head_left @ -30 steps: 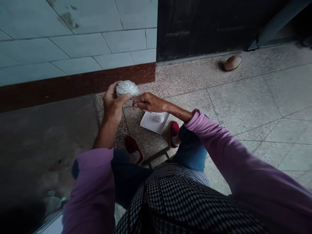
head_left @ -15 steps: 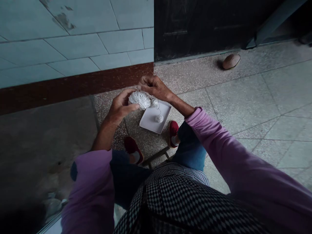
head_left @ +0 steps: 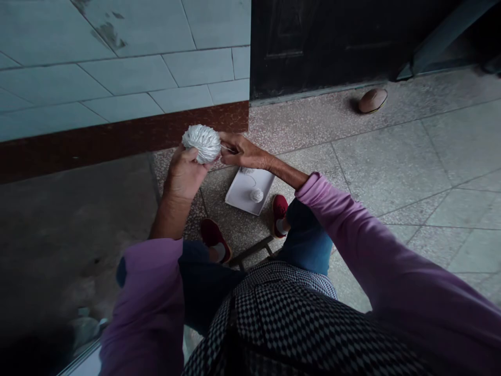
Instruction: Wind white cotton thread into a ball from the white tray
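A large ball of white yarn (head_left: pixel 201 142) rests in my left hand (head_left: pixel 187 175), whose fingers wrap it from below with the thumb pressed on its near side. Just to its right, my right hand (head_left: pixel 245 152) is closed in a pinch on a strand of yarn (head_left: pixel 227 148) that runs to the ball. Below the hands, a shallow white tray (head_left: pixel 238 197) lies on the floor. In it sits a small white yarn ball (head_left: pixel 257 195), with a thin strand leading up to another white ball (head_left: pixel 248 170), partly hidden by my right hand.
Red shoes (head_left: pixel 213 237) and a dark stool bar (head_left: pixel 252 250) are close to the tray. A tiled wall (head_left: pixel 129 78) with a brown base strip rises ahead, beside a dark door (head_left: pixel 313 47). A rounded brownish object (head_left: pixel 373 100) lies on the floor by the door.
My left hand has turned and carried the large yarn ball up and left. My right hand has shifted slightly downward, now at the ball's right side, uncovering less of the second ball in the tray.
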A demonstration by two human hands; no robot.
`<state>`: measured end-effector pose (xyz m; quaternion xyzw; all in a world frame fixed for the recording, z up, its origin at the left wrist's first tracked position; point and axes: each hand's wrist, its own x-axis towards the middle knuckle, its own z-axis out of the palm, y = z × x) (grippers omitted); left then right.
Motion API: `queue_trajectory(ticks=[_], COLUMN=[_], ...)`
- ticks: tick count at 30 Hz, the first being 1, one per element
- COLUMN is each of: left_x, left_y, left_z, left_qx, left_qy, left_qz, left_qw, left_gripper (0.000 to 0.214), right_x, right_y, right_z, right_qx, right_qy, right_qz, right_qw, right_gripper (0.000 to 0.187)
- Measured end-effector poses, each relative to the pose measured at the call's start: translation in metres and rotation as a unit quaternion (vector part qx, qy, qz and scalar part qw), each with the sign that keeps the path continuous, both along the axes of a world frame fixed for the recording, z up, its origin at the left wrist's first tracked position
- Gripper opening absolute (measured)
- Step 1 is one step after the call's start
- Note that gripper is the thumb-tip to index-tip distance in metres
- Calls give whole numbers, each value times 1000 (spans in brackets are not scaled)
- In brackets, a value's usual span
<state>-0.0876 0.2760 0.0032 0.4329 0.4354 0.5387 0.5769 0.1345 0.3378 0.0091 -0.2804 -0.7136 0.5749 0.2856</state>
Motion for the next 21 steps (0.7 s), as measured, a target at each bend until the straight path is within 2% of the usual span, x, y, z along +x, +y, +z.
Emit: queue_trajectory(ticks=[3, 5, 7, 10, 14, 21], left_x=[0, -1, -1, 2, 6, 5], left_y=[0, -2, -3, -3, 0, 3], left_z=[0, 1, 2, 2, -4, -12], left_qx=[7, 7, 8, 21, 37, 27], left_qy=[14, 8, -20, -46, -31, -32], left_qz=[0, -4, -9, -11, 11, 41], left_qw=[1000, 1000, 1000, 999, 999, 998], left_gripper=[63, 66, 67, 61, 52, 56], right_x=[-11, -15, -16, -15, -15, -21], right_y=[-5, -4, -2, 2, 3, -5], right_z=[-2, -5, -10, -19, -30, -43], right_qx=[-43, -41, -26, -5, 7, 3], right_qy=[19, 26, 34, 29, 28, 57], right_qz=[-35, -57, -54, -27, -7, -66], right_qw=[998, 997, 998, 999, 1000, 996], right_gripper=[38, 54, 61, 61, 57, 58])
